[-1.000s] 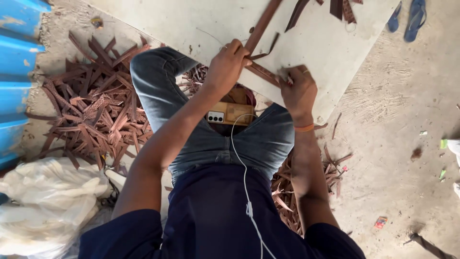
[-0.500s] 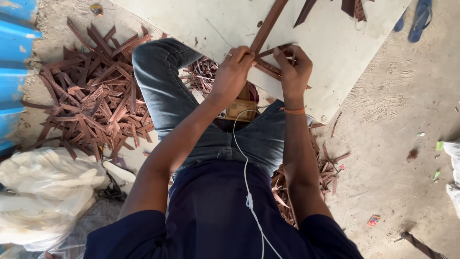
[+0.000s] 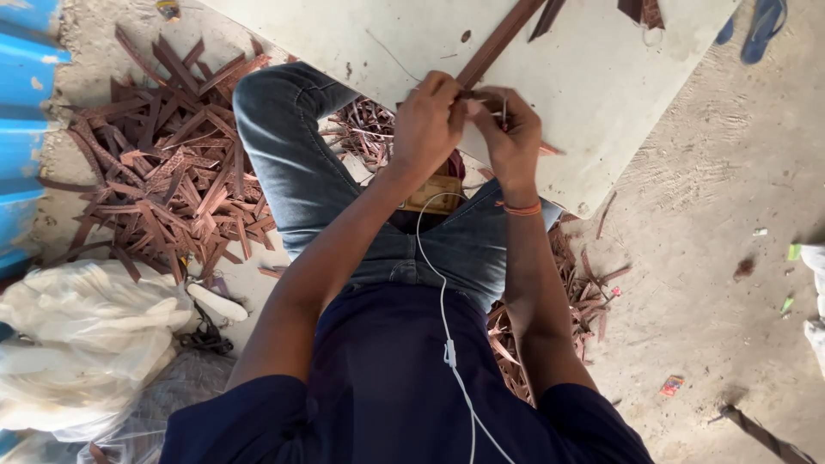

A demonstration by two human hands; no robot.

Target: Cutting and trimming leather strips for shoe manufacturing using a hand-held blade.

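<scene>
2 hands [image 3: 468, 129] on brown strip [image 3: 498, 39]

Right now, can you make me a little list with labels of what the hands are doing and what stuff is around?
left hand: pinching the near end of a long brown strip
right hand: fingers closed on a shorter brown piece, touching the left hand
surface: pale board in front of the knees
left side: big pile of brown strips on the sandy ground
lap: phone with a white cable
near left: white plastic bags
top right: blue sandals
</scene>
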